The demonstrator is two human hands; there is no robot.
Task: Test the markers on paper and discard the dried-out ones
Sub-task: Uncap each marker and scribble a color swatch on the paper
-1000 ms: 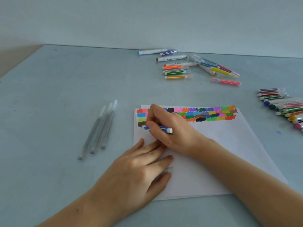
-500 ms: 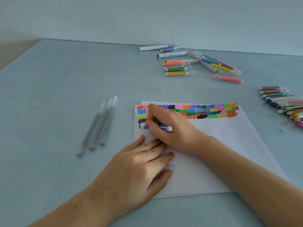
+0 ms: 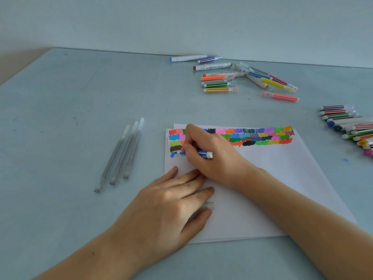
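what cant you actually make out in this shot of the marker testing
Head view, the only one:
- Blue marker: its tip and most of its barrel are hidden under the right hand.
- Cap under the left hand: mostly covered, colour unclear.
- Swatches on the paper: part of the rows sits behind the right hand.
- Markers at the right: cut off by the frame edge.
- Print on the white marker: too small to read.

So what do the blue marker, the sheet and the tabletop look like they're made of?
Blue marker: probably plastic, given its smooth striped barrel and pale glossy end cap. Sheet: matte white paper that takes ink scribbles. Tabletop: smooth, pale blue, faintly scuffed; maybe laminate or painted, unclear.
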